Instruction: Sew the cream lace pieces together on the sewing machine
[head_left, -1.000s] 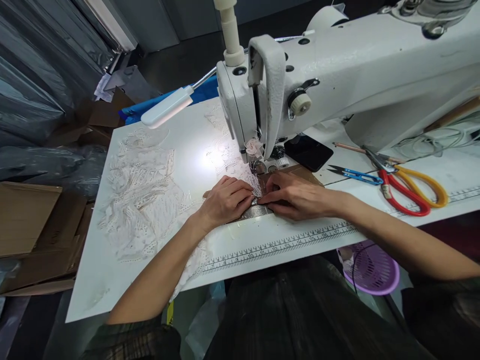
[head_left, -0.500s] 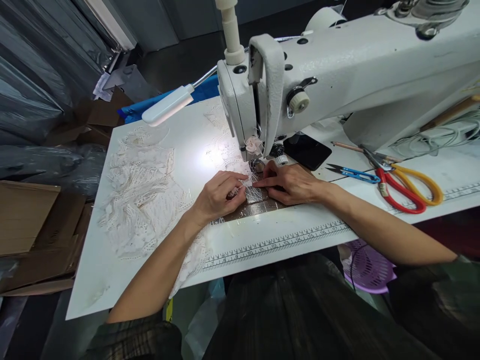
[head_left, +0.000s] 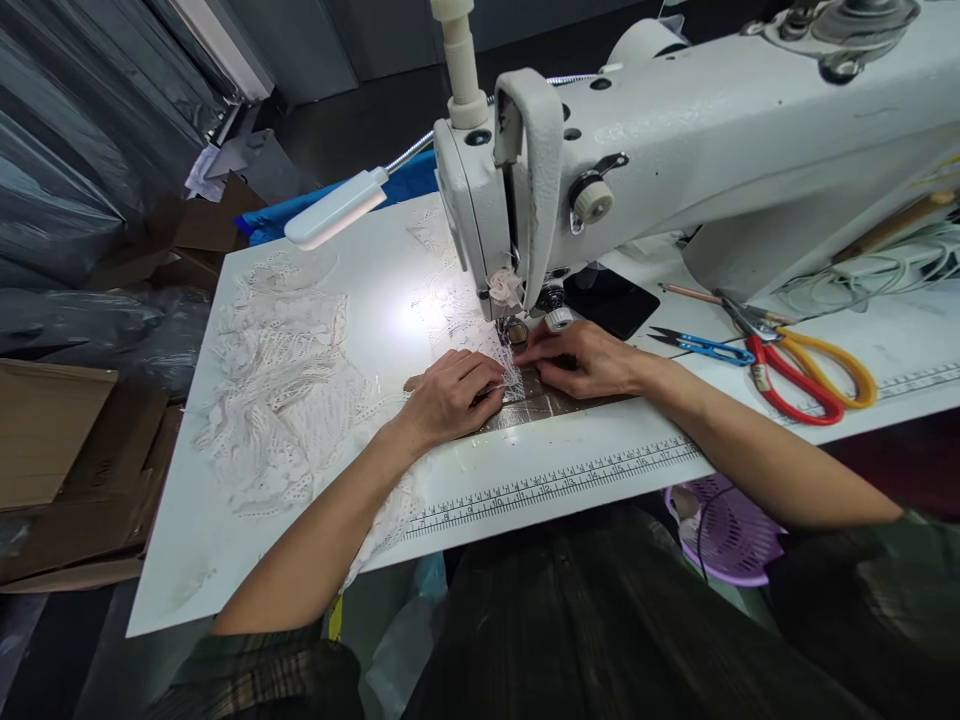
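Observation:
White lace (head_left: 512, 380) lies under the presser foot of a white sewing machine (head_left: 645, 130). My left hand (head_left: 454, 395) rests on the lace left of the needle area, its fingers bent and close together. At the right edge of that lace, my right hand (head_left: 581, 360) has thumb and index finger drawn together at the cloth, just beside the foot. Both hands' fingertips are close to the metal plate (head_left: 525, 410). More lace (head_left: 289, 385) is heaped at the left on the white table (head_left: 180, 510).
Right of the machine's needle area lie a black phone (head_left: 611, 300), blue snips (head_left: 701, 346) and scissors with red and yellow handles (head_left: 795, 385). A white lamp (head_left: 336, 208) reaches over the table. A purple basket (head_left: 727, 535) sits below the edge.
My left hand has flattened over the lace, its fingers closer together. My right hand has shifted slightly left and up, nearer the presser foot.

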